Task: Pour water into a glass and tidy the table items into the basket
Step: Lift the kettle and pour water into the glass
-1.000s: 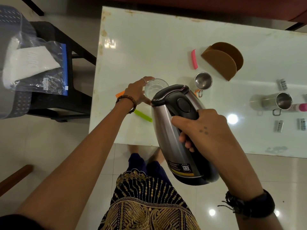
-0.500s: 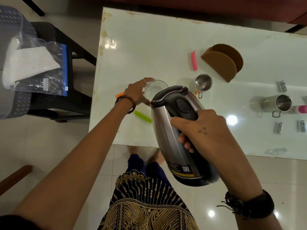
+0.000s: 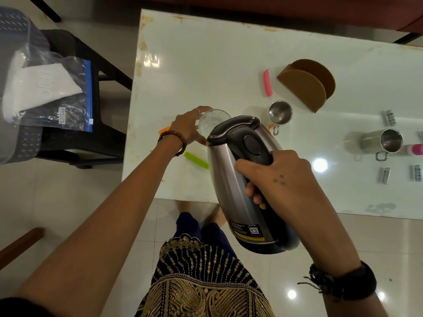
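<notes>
A clear glass [image 3: 214,118] stands on the white table [image 3: 206,65] near its front left. My left hand [image 3: 186,128] grips the glass from the left side. My right hand [image 3: 278,181] holds the black handle of a steel electric kettle [image 3: 231,179], tilted with its lid end over the glass rim. The spout and any water stream are hidden behind the kettle top. A brown basket-like holder [image 3: 306,84] sits at the back right.
On the table lie a pink clip [image 3: 267,82], a green clip [image 3: 196,157], an orange clip [image 3: 164,129], a small steel cup [image 3: 279,115], a steel mug [image 3: 382,141], a pink-capped item [image 3: 415,149] and several small packets [image 3: 384,175]. A dark chair [image 3: 75,110] with a plastic bag [image 3: 45,92] stands left.
The kettle has shifted slightly lower and closer to the glass. My left hand keeps its hold on the glass.
</notes>
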